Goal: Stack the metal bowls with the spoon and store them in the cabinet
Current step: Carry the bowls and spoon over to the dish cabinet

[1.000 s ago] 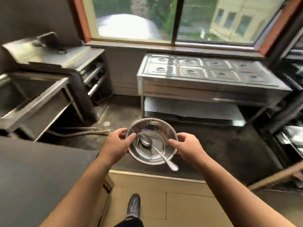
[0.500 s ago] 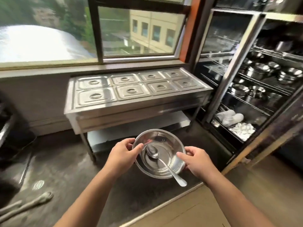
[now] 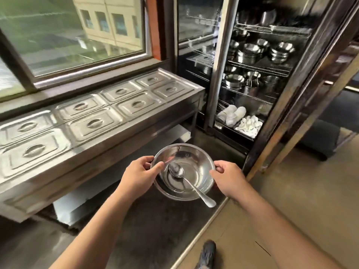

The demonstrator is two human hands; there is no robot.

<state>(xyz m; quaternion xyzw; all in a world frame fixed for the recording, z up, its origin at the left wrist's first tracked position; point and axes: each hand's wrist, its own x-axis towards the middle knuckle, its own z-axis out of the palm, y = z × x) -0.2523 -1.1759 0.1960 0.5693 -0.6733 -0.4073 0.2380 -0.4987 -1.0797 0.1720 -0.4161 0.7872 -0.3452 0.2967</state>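
I carry the stacked metal bowls (image 3: pixel 196 162) in front of me at waist height. My left hand (image 3: pixel 138 174) grips the left rim with the thumb inside. My right hand (image 3: pixel 228 178) grips the right rim. A metal spoon (image 3: pixel 187 181) lies in the top bowl, its handle sticking out over the near right rim. The cabinet (image 3: pixel 250 74) stands open ahead to the right, its wire shelves holding several metal bowls and pots.
A steel food warmer counter (image 3: pixel 93 121) with several lidded pans runs along the window on the left. White cups (image 3: pixel 231 114) and white spoons (image 3: pixel 249 126) lie on the cabinet's bottom shelf. The cabinet door (image 3: pixel 299 98) hangs open on the right. My shoe (image 3: pixel 207 253) shows below.
My view has swung right, away from the sink, so the counter has slid left and the open cabinet is now close ahead. Both hands keep the same grip on the bowls.
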